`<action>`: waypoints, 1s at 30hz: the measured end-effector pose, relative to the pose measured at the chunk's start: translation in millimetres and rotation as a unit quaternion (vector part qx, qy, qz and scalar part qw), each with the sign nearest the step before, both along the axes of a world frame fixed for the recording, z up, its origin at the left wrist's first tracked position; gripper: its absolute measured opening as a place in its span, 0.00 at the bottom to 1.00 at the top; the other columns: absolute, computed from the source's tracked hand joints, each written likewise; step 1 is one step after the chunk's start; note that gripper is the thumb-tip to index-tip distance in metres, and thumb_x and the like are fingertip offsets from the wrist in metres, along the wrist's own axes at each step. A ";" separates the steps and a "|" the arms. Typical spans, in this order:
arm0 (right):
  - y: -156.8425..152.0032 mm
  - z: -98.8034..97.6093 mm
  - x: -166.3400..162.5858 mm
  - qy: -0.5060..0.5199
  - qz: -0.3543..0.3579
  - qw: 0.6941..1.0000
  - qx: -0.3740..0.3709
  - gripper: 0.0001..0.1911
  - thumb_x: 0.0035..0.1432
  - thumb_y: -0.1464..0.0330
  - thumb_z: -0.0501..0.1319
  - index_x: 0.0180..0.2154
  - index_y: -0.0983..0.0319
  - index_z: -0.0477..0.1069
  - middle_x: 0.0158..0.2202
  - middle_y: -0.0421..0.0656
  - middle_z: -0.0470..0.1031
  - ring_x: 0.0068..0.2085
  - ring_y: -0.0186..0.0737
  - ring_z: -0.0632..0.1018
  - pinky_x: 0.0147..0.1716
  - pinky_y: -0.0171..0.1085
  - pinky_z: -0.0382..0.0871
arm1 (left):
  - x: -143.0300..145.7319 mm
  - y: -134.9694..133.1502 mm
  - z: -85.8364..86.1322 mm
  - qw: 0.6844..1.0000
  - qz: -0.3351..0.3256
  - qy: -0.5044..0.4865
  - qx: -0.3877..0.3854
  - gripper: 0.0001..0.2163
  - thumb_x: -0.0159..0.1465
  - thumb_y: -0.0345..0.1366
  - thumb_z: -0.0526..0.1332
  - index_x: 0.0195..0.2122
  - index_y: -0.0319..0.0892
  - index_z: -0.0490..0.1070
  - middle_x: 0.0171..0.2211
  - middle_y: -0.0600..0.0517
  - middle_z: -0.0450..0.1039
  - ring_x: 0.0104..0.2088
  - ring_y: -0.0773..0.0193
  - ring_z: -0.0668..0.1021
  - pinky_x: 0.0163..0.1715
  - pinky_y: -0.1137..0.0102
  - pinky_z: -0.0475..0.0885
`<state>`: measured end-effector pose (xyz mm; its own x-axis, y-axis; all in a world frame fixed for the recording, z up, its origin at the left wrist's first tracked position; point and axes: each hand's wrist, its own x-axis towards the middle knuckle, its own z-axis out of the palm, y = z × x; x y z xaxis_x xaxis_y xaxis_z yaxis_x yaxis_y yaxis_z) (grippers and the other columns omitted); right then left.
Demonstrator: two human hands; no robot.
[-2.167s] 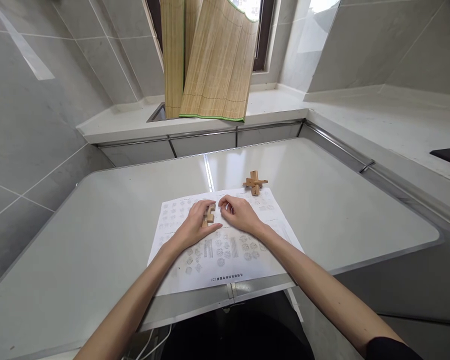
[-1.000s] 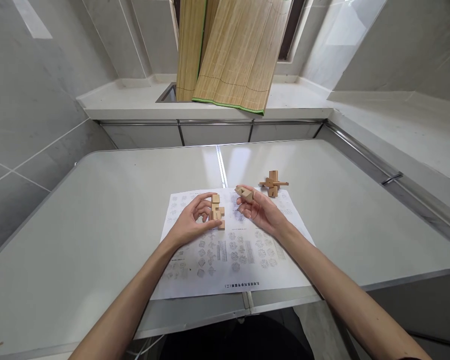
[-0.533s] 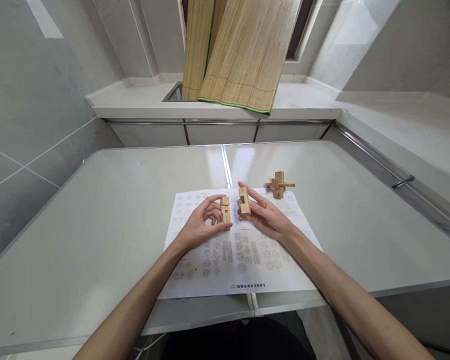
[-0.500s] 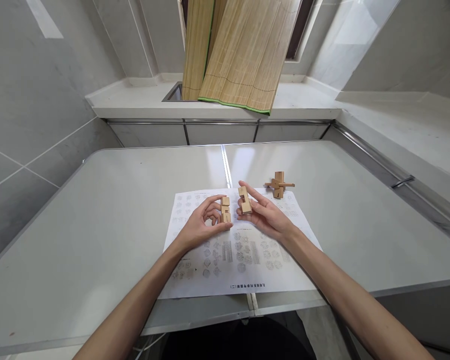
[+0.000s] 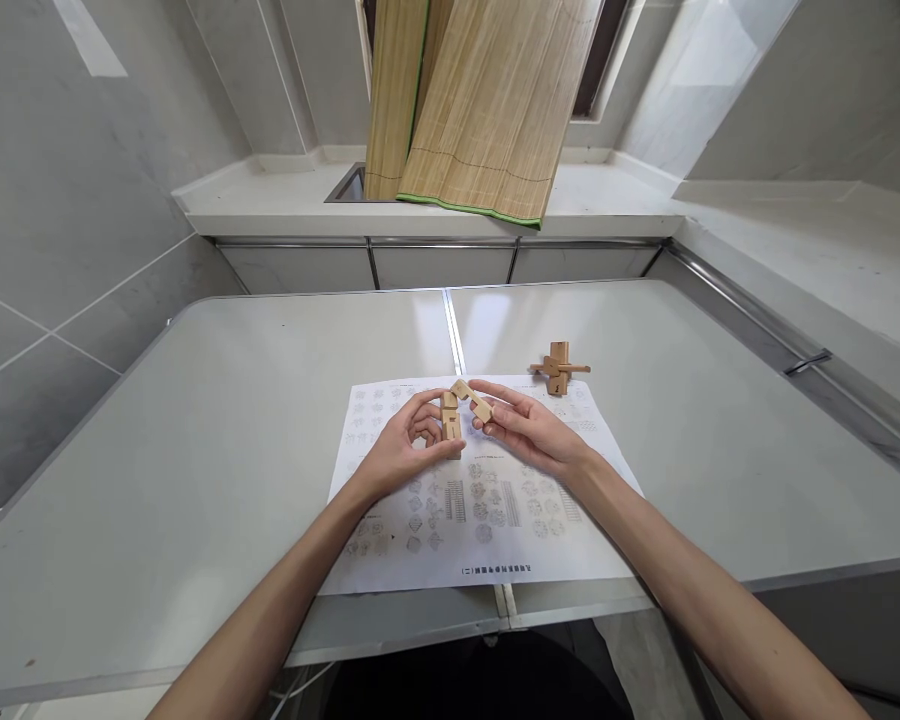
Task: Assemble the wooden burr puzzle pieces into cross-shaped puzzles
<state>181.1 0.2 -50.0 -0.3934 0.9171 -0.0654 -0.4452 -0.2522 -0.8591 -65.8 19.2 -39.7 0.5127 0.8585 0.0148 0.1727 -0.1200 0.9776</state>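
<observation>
My left hand (image 5: 412, 435) grips notched wooden puzzle pieces (image 5: 451, 418) upright between thumb and fingers; how many pieces are in it I cannot tell. In my right hand (image 5: 529, 425) is a single notched wooden puzzle piece (image 5: 482, 408), tilted, its upper left end at the top of the left hand's pieces. Whether the two touch is unclear. Beneath both hands lies a white printed sheet (image 5: 450, 550) with rows of small diagrams. Beyond the right hand rests a cross-shaped wooden puzzle assembly (image 5: 559, 368), at the sheet's upper right edge.
The pale folding table (image 5: 217, 450) has a metal seam (image 5: 454, 330) down its middle. Behind it runs a white counter (image 5: 270, 205) with a sink edge (image 5: 349, 187). A bamboo mat (image 5: 495, 110) hangs over the counter. Tiled walls stand on both sides.
My right hand has turned its piece from nearly upright to slanted and brought it left, against or close to the pieces in my left hand. The left hand has barely moved.
</observation>
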 end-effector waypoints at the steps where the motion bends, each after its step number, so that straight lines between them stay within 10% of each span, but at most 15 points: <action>1: 0.2 -0.9 0.0 -0.002 -0.002 1.000 0.007 0.25 0.61 0.64 0.74 0.59 0.55 0.78 0.48 0.43 0.81 0.45 0.37 0.81 0.55 0.39 0.77 | 0.1 -0.2 0.1 1.000 0.002 -0.002 -0.002 0.34 0.62 0.45 0.75 0.66 0.50 0.65 0.44 0.50 0.74 0.39 0.62 0.76 0.49 0.60 0.74; 30: -2.2 -2.7 -6.0 -0.191 -0.032 0.977 0.085 0.19 0.59 0.57 0.75 0.48 0.60 0.81 0.36 0.42 0.83 0.36 0.40 0.83 0.48 0.45 0.77 | 0.6 -4.2 6.9 1.000 -0.006 0.023 0.001 0.32 0.62 0.46 0.74 0.65 0.51 0.66 0.41 0.52 0.73 0.39 0.61 0.76 0.45 0.63 0.74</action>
